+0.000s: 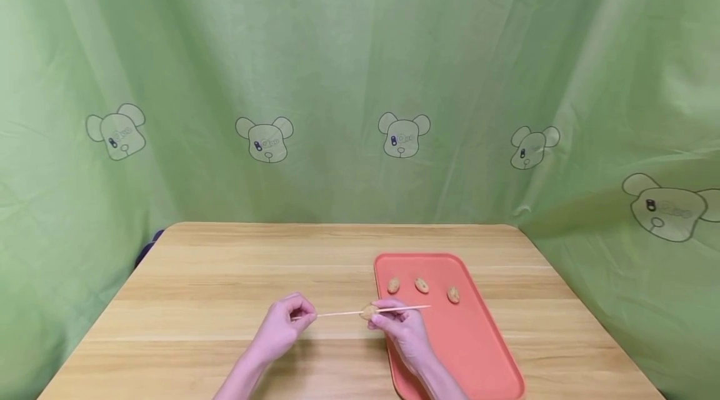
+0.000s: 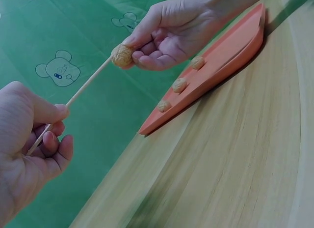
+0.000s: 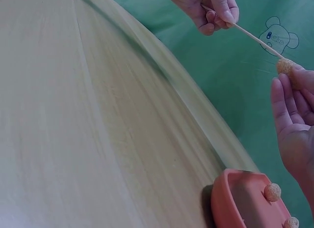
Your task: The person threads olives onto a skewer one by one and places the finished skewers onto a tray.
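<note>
A thin wooden skewer (image 1: pixel 340 314) runs between my two hands, raised over the table. Near its left end, my left hand (image 1: pixel 285 325) pinches it between thumb and fingers. Threaded on the stick is a tan, wrinkled, ball-shaped food piece (image 2: pixel 121 55). Thumb and fingertips of my right hand (image 1: pixel 406 332) grip this piece at the left side of the tray. Beyond it, the skewer's pointed end extends to the right above the right fingers. The left wrist view shows the left fingers (image 2: pixel 61 110) curled about the stick.
A coral-red tray (image 1: pixel 467 356) lies on the right half of the wooden table (image 1: pixel 214 287). Three similar tan pieces rest on it toward the back, one of them a wrinkled ball (image 1: pixel 453 294). Green curtains (image 1: pixel 337 75) with bear drawings hang behind and beside the table.
</note>
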### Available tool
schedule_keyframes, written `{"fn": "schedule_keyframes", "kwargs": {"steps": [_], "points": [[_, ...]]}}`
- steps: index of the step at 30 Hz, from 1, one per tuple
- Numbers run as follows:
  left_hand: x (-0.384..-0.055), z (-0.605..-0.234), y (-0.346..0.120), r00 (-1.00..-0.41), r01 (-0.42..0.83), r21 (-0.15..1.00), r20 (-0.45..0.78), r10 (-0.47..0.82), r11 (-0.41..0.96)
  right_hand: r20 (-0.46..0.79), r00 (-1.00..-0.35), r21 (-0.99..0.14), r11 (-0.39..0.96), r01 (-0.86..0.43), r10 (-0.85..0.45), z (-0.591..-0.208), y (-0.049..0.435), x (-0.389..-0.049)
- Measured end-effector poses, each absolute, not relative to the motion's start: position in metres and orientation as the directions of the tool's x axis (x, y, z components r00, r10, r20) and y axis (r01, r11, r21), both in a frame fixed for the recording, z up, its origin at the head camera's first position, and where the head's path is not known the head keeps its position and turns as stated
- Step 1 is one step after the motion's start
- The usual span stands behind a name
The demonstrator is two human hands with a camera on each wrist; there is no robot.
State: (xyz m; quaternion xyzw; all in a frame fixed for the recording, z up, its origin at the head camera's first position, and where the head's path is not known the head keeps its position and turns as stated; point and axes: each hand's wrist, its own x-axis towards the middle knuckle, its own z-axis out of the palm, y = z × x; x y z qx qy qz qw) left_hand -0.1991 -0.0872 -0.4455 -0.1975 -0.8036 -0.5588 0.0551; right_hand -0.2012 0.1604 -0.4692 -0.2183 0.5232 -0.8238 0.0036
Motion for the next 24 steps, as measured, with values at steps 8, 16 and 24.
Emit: {"fn": "schedule_keyframes", "kwargs": {"steps": [8,16,24], "points": [[-0.1982,-0.4446,-0.0854,-0.913,0.382,0.877,0.31,0.264,0.291,0.37,-0.896,-0.849,-0.482,-0.219,-0.245,-0.4702,0.1558,-0.201],[-0.1972,-0.4414,-0.0807,-0.911,0.388,0.881,0.32,0.262,0.273,0.353,-0.904,-0.857,-0.471,-0.209,-0.24,-0.4707,0.1533,-0.2017],[-0.1967,-0.4435,-0.0776,-0.915,0.378,0.884,0.312,0.256,0.274,0.312,-0.922,-0.879,-0.438,-0.188,-0.231,-0.4725,0.1519,-0.2001]]}}
